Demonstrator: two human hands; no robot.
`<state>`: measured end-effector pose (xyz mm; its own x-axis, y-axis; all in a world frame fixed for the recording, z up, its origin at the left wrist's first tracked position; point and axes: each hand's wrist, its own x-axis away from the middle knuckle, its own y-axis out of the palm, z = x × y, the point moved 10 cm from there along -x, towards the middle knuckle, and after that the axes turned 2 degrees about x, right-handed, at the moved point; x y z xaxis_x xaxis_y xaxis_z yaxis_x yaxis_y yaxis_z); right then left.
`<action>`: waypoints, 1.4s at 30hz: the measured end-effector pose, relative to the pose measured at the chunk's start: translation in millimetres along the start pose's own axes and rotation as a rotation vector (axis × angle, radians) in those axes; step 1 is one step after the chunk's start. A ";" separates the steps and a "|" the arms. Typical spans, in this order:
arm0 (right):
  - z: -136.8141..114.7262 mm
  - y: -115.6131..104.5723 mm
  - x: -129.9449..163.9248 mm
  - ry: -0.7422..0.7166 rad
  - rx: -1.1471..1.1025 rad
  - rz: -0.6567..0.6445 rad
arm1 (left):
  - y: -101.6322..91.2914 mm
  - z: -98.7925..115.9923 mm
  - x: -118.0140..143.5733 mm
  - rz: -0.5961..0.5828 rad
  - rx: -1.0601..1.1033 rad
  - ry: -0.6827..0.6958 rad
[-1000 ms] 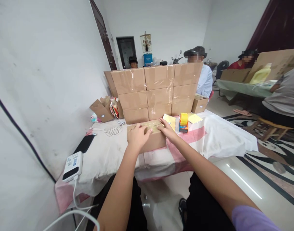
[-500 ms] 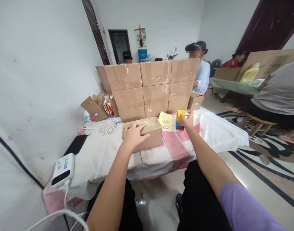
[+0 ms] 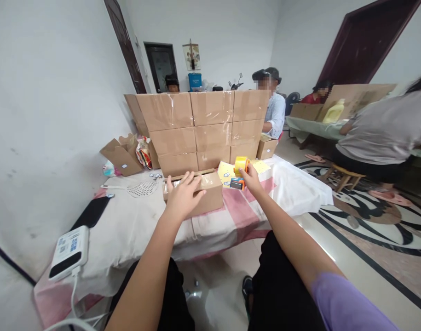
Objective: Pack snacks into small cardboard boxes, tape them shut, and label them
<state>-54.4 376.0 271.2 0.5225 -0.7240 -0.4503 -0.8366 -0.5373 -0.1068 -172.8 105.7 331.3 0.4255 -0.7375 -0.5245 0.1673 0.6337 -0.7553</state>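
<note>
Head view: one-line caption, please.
Left hand rests on a cardboard box; right hand grips a tape dispenser.

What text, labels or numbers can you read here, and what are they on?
None can be read.
White device: blue label with print, too small to read.
Yellow sheet beside the box under the left hand: small printed marks, blurred.
Tape dispenser in the right hand: no legible brand.
Snack bag: print blurred.
Wall hanging: too small to read.
</note>
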 end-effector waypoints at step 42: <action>-50.1 -54.3 73.7 -0.064 0.084 0.455 | 107.9 61.8 52.5 -0.435 0.969 -0.636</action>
<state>37.8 330.1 288.2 0.0907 -0.8484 -0.5215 -0.9902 -0.1327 0.0437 -77.5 149.9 246.6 0.4811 -0.8568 0.1857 0.8763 0.4759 -0.0749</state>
